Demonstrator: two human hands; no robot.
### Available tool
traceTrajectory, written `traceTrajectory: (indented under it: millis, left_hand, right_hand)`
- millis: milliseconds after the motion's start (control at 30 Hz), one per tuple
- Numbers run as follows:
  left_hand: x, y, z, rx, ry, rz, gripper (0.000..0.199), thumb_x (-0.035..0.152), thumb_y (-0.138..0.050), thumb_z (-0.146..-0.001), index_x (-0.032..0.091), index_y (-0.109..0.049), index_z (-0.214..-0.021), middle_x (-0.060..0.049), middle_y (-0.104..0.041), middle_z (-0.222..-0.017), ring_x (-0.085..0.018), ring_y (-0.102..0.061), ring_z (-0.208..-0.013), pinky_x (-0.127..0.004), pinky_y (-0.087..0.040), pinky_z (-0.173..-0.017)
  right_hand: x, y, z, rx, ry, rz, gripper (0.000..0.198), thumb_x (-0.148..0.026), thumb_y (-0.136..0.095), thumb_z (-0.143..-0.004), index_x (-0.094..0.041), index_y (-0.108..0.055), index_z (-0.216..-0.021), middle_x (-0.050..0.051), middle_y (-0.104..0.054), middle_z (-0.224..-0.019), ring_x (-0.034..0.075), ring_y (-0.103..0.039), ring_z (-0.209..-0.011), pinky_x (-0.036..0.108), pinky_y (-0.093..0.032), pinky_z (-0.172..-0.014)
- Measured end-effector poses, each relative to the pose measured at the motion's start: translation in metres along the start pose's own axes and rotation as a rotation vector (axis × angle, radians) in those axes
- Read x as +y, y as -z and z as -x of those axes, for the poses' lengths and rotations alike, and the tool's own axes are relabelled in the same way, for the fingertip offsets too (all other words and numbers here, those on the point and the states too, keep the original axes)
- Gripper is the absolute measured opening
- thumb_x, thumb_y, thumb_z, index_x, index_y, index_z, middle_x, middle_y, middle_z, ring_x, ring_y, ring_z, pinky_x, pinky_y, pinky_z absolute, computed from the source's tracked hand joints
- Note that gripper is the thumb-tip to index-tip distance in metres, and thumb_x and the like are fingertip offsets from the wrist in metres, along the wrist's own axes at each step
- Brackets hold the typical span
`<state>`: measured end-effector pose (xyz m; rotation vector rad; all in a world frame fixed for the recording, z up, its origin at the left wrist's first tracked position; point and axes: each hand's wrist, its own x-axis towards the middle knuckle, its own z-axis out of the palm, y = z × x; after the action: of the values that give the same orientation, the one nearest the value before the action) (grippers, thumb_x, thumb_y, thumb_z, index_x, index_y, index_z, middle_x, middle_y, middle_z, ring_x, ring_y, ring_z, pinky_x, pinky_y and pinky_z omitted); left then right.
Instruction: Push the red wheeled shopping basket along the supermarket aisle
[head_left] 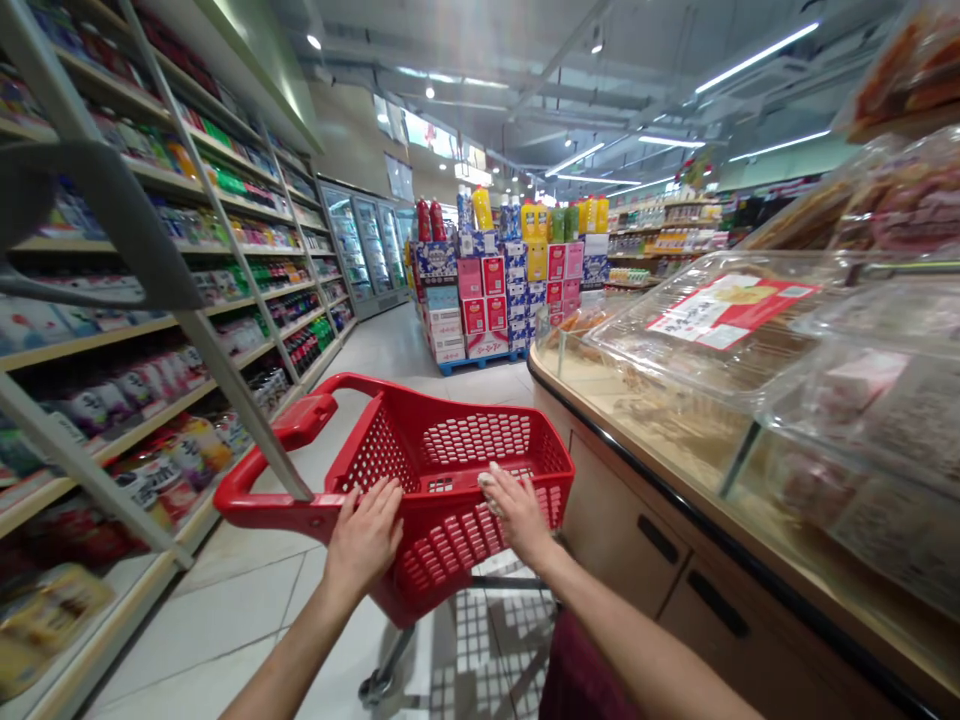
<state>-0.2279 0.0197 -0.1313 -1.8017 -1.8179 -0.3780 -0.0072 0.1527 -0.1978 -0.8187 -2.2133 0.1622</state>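
A red plastic shopping cart (480,535) stands side-on in front of me. My left hand (369,528) is closed over its near rim, close to the handle end. Farther right on the same rim rests my right hand (516,508), its fingers curled inward over the edge. A small crumpled white piece, like a tissue (486,480), shows at the fingers of that hand. The red cart handle (247,492) at the left has neither hand on it. A grey pole (259,415) rises from the cart's handle end toward the upper left, with a dark grey holder (97,225) on it.
Shelves of bottled drinks (187,360) line the left side. A wooden counter (637,520) with packed food in clear plastic boxes (727,320) borders the right, close to the cart. Stacked drink cartons (484,300) stand on a blue pallet (484,361) ahead, with glass-door fridges (364,245) behind.
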Motion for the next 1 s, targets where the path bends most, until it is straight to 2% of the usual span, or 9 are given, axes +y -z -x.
traceTrajectory:
  millis: [100,167,267,367,467,567,700,900,1000]
  left_hand:
    - [-0.003,0.002,0.002,0.013,0.021,0.009,0.037,0.020,-0.040,-0.074,0.019,-0.055,-0.107,-0.008,-0.057,-0.116,-0.023,-0.049,-0.109,-0.042,-0.023,-0.098]
    - [-0.002,0.003,0.003,0.013,0.062,0.018,0.037,0.016,-0.039,-0.072,0.018,-0.056,-0.105,-0.008,-0.059,-0.112,-0.022,-0.050,-0.107,-0.042,-0.023,-0.097]
    - [0.001,0.003,0.001,0.002,0.103,0.064,0.038,0.012,-0.040,-0.067,0.017,-0.057,-0.101,-0.008,-0.062,-0.108,-0.021,-0.052,-0.104,-0.040,-0.025,-0.097]
    - [0.001,0.003,0.000,-0.002,0.122,0.112,0.039,0.011,-0.040,-0.066,0.017,-0.058,-0.100,-0.007,-0.062,-0.107,-0.020,-0.053,-0.104,-0.039,-0.025,-0.097]
    - [-0.002,0.002,0.002,-0.008,0.125,0.127,0.039,0.011,-0.041,-0.065,0.016,-0.057,-0.100,-0.007,-0.062,-0.106,-0.020,-0.052,-0.104,-0.039,-0.025,-0.098]
    - [-0.004,0.002,0.002,-0.006,0.141,0.109,0.039,0.011,-0.043,-0.064,0.017,-0.057,-0.099,-0.008,-0.063,-0.105,-0.021,-0.053,-0.103,-0.040,-0.024,-0.098]
    - [-0.005,0.005,0.001,0.013,0.192,0.063,0.037,0.010,-0.043,-0.065,0.017,-0.057,-0.098,-0.008,-0.063,-0.103,-0.022,-0.053,-0.101,-0.040,-0.027,-0.096]
    - [-0.007,0.008,0.006,0.020,0.095,0.013,0.029,0.018,-0.041,-0.076,0.021,-0.058,-0.100,-0.005,-0.063,-0.106,-0.019,-0.054,-0.100,-0.037,-0.031,-0.093]
    - [-0.004,0.007,0.006,0.020,0.074,-0.006,0.028,0.020,-0.038,-0.081,0.022,-0.059,-0.098,-0.004,-0.063,-0.106,-0.018,-0.055,-0.097,-0.037,-0.032,-0.090]
  right_hand:
    - [0.034,0.028,0.004,0.051,-0.246,0.027,0.044,-0.004,-0.038,-0.067,-0.021,-0.060,-0.101,0.007,-0.058,-0.113,0.021,-0.049,-0.108,0.050,-0.025,-0.097]
    - [0.058,0.049,0.001,0.095,-0.424,-0.043,0.037,-0.009,-0.038,-0.068,-0.019,-0.062,-0.094,0.008,-0.064,-0.100,0.022,-0.056,-0.096,0.045,-0.035,-0.090]
    - [0.066,0.064,-0.012,0.065,-0.489,-0.248,0.036,-0.014,-0.036,-0.071,-0.018,-0.057,-0.101,0.006,-0.065,-0.093,0.018,-0.060,-0.079,0.031,-0.045,-0.072]
    - [0.052,0.054,-0.023,-0.045,-0.541,-0.123,0.029,-0.017,-0.040,-0.071,-0.017,-0.056,-0.096,0.007,-0.065,-0.086,0.020,-0.059,-0.076,0.034,-0.043,-0.070]
    - [0.040,0.032,-0.019,-0.014,-0.455,0.093,0.026,-0.014,-0.042,-0.073,-0.016,-0.059,-0.093,0.011,-0.059,-0.104,0.024,-0.052,-0.098,0.041,-0.037,-0.082]
    - [0.033,0.015,-0.004,0.033,-0.280,0.116,0.035,-0.012,-0.036,-0.077,-0.018,-0.055,-0.106,0.011,-0.050,-0.120,0.022,-0.044,-0.111,0.044,-0.031,-0.091]
    - [0.038,0.019,0.012,-0.079,-0.050,0.097,0.056,-0.019,-0.047,-0.071,-0.025,-0.038,-0.126,0.008,-0.040,-0.131,0.024,-0.036,-0.119,0.049,-0.024,-0.097]
    - [0.089,0.049,0.013,-0.185,-0.009,0.020,0.034,-0.022,-0.051,-0.072,-0.025,-0.058,-0.106,0.008,-0.059,-0.101,0.022,-0.053,-0.092,0.036,-0.041,-0.082]
    - [0.103,0.057,0.021,-0.130,-0.047,-0.038,0.031,-0.026,-0.050,-0.073,-0.024,-0.061,-0.103,0.007,-0.058,-0.097,0.021,-0.053,-0.091,0.033,-0.042,-0.081]
